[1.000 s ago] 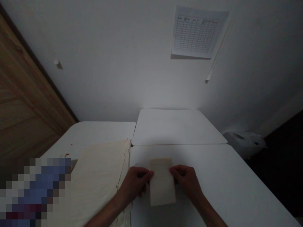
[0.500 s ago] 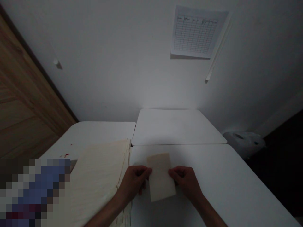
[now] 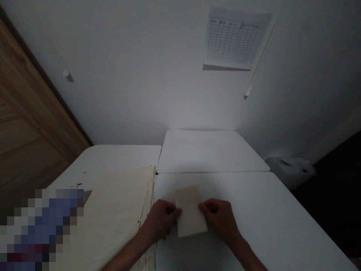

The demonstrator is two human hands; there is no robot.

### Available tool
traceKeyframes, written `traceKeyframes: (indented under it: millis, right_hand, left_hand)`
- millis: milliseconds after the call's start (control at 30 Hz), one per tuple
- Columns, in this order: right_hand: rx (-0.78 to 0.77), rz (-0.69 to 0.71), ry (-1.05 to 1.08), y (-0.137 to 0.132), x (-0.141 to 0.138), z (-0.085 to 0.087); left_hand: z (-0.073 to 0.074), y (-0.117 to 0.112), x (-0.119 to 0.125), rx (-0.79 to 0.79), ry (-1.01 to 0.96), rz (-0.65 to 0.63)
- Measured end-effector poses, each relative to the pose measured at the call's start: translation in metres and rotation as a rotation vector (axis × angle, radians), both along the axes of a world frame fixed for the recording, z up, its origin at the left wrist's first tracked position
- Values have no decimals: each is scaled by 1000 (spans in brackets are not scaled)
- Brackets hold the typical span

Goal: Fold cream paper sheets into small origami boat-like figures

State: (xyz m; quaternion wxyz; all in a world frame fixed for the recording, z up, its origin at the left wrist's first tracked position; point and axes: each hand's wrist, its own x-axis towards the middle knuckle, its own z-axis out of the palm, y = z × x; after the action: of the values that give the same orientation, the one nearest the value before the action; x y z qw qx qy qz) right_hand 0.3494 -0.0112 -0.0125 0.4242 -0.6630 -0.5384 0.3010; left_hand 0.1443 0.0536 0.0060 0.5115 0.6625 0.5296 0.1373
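A small cream folded cloth [image 3: 190, 210] lies on the white table [image 3: 267, 218] in front of me. My left hand [image 3: 162, 222] pinches its left edge with curled fingers. My right hand [image 3: 218, 218] grips its right edge the same way. Just left of my left hand lies a large stack of cream cloth sheets [image 3: 118, 214] with frayed edges.
Two more white tables [image 3: 208, 150] butt against the near one at the back. A printed chart [image 3: 234, 37] hangs on the wall. A wooden door [image 3: 25, 124] is at left. A white rounded object [image 3: 290, 169] sits low at right. A blurred patch covers the lower left.
The folded cloth has become shorter and shifted slightly away from me; its near edge moved up between my hands. Both hands stayed on its sides.
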Motion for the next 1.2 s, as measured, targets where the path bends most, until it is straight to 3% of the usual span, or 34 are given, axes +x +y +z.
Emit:
traceKeyframes:
  millis: [100,233,467,700,900,1033,1200]
  right_hand:
    - [205,21,-318,1,5,1]
    - [401,273,-455,8,15,-3]
    - [380,461,-515,7,24,-6]
    - [313,503,-604,-4,25,5]
    - [301,488,-602,-7,24,6]
    - [306,475,-596,-7,24,2]
    - [357,459,-571,-8,27,0]
  left_hand:
    - [0,-1,1,14,66,-18]
    - [-2,0,2,33,134,-46]
    - [-6,3,0,117,257,-118]
    - [11,-6,0,415,399,-134]
    - [15,-7,-10,718,207,-427]
    - [21,-9,-22,717,56,-596]
    - [19,-15,-22,766,79,-687]
